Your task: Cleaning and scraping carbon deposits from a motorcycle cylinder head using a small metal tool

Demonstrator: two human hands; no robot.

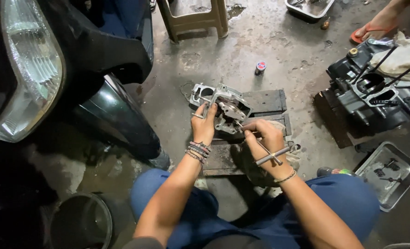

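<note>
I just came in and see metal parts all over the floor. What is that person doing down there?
A person sits on the concrete floor working on a silver engine part that rests on dark wooden blocks. The left hand steadies the part. The right hand holds a metal T-shaped wrench, its tip against the part. A black engine block sits to the right, a metal tray near it, and a motorbike's front wheel is on the left.

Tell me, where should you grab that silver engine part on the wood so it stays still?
Probably by its left edge, coming from the near side, as the left hand does now. The silver engine casing has a solid outer rim there, and that leaves its open face free for the T-handle wrench in the right hand.
</note>
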